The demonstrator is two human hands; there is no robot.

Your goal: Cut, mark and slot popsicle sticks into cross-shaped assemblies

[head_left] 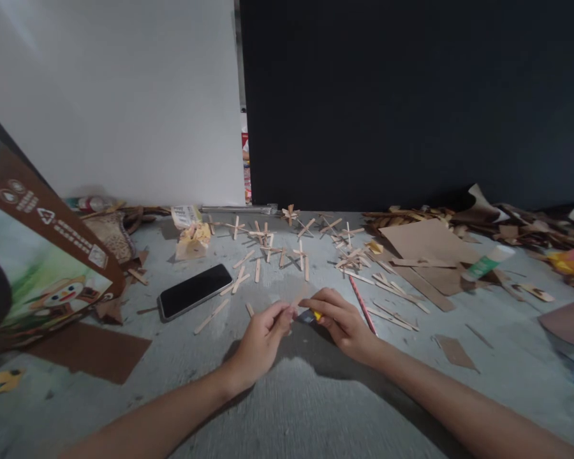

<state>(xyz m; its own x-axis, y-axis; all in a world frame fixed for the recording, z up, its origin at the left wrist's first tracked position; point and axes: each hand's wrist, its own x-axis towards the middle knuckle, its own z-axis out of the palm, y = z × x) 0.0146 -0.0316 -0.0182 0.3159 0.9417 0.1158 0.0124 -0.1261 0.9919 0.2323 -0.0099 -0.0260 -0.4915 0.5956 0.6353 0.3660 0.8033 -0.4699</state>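
Note:
My left hand (263,335) rests low on the grey floor (287,395) with its fingers pinched together on a short wooden stick (294,301) that shows between both hands. My right hand (342,319) is closed too, gripping a small tool with a yellow part (317,315) just right of that stick. The two hands almost touch at the fingertips. A red pencil (362,304) lies beside my right hand. Several loose wooden sticks (211,316) and small stick crosses (268,239) are scattered ahead of the hands.
A black phone (194,291) lies to the left. A printed cardboard box (38,261) leans at far left. Brown cardboard sheets (428,245), scraps and a green-white glue tube (488,262) lie at right. A white wall and a black panel stand behind.

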